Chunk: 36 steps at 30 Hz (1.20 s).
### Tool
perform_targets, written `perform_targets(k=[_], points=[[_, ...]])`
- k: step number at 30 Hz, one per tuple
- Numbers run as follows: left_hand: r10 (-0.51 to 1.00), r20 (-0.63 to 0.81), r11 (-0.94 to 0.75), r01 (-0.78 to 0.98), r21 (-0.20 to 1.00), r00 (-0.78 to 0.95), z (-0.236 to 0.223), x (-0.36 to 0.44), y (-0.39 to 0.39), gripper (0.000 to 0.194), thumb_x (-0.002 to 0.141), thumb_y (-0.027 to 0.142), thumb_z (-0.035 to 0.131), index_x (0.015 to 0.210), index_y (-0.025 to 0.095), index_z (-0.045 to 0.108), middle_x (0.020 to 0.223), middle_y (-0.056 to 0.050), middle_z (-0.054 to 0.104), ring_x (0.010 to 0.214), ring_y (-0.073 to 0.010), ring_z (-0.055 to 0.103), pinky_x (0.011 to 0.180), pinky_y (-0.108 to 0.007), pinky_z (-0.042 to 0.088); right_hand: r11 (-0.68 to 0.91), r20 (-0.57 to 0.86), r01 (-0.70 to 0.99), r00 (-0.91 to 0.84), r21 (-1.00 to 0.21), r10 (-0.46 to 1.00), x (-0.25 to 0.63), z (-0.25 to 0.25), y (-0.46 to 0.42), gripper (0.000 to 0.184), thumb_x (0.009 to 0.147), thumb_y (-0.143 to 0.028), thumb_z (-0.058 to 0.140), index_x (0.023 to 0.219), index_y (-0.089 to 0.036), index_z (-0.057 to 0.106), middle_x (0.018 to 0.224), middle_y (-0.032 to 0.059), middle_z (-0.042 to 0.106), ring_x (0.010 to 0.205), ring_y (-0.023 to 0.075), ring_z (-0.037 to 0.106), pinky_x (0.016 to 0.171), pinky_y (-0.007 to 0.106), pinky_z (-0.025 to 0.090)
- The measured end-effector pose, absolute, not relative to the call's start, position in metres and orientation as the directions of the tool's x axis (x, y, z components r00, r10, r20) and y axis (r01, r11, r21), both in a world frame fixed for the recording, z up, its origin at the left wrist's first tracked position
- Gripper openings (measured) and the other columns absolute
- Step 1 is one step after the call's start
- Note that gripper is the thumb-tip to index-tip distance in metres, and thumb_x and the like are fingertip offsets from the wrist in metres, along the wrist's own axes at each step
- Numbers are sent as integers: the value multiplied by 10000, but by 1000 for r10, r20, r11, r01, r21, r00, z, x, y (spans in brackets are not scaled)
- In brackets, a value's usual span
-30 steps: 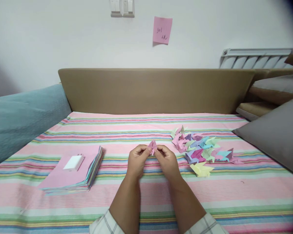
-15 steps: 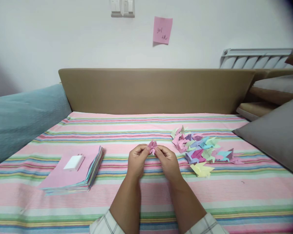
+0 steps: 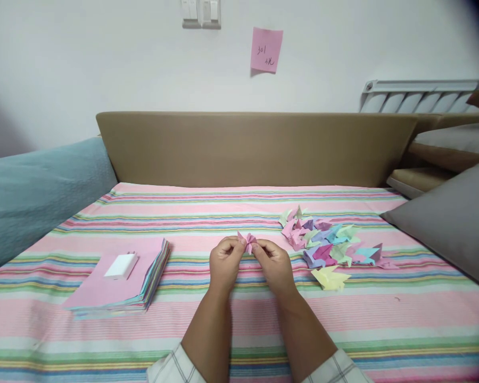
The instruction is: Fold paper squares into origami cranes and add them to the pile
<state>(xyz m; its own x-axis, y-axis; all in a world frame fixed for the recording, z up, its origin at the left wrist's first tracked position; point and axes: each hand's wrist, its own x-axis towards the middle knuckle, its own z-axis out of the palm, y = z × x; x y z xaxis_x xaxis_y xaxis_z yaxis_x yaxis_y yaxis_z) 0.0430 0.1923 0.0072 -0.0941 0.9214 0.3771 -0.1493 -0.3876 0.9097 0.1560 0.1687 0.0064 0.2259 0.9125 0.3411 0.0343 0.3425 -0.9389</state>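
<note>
Both my hands meet over the middle of the striped sheet (image 3: 239, 314). My left hand (image 3: 224, 262) and my right hand (image 3: 274, 263) each pinch a side of a small pink folded paper figure (image 3: 248, 241), held a little above the sheet. Only its upper points show above my fingertips. To the right lies a pile of several folded paper figures (image 3: 330, 247) in pink, purple, blue, green and yellow. To the left rests a stack of coloured paper squares (image 3: 122, 284) with a pink sheet on top.
A white charger plug (image 3: 121, 266) sits on the paper stack. A teal blanket (image 3: 35, 197) rises at the left, a grey pillow (image 3: 451, 221) at the right. A tan headboard (image 3: 255, 146) runs along the back, below a wall with a pink note (image 3: 266, 49).
The paper figure has been worked slightly between my fingertips; its points now spread a bit wider. My hands stay in nearly the same place.
</note>
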Motion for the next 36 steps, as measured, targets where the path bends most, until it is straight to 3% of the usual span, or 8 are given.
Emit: perform_targets(k=[5,9,16,22,28,36], points=[[946,306,-321,-200,926,-103,5,45,193,277,686,370,691,545,163,571,582,12,531,607,-111,490,612,-237,431,334,340,67,247,-940,907,157,8,168,267,777,-411,570,703,-170,655,676,8,609,658,150,538,624,260,424],[969,237,-248,-247,937,-75,1,46,193,247,687,359,685,598,159,569,552,35,523,556,-90,471,581,-219,419,297,283,-16,253,-955,925,157,4,170,267,793,-429,548,741,-174,609,619,-10,555,614,134,513,596,250,421],[947,306,-318,-163,934,-94,9,48,190,139,625,278,713,607,163,636,782,-32,643,748,-146,574,693,-245,451,315,289,-84,228,-946,930,155,0,174,269,739,-437,630,773,-175,579,657,-10,564,612,119,514,599,245,448],[916,394,-397,-28,917,-77,12,47,188,82,642,243,692,599,185,653,769,-36,641,765,-167,593,704,-263,460,316,296,-57,227,-947,928,155,2,172,277,742,-447,630,810,-184,576,730,12,602,685,146,557,666,275,470],[899,435,-433,45,900,-53,11,47,188,66,667,231,673,611,196,667,778,-40,652,778,-176,595,713,-273,454,325,331,71,293,-943,897,157,3,171,285,835,-441,490,702,-191,530,633,-21,518,618,125,469,597,241,395],[899,435,-434,28,900,-45,13,48,187,122,669,244,668,568,180,643,754,-43,643,771,-169,601,706,-264,458,277,255,-47,266,-960,929,157,-3,177,254,773,-438,572,775,-183,573,667,-19,581,637,135,516,611,246,419]])
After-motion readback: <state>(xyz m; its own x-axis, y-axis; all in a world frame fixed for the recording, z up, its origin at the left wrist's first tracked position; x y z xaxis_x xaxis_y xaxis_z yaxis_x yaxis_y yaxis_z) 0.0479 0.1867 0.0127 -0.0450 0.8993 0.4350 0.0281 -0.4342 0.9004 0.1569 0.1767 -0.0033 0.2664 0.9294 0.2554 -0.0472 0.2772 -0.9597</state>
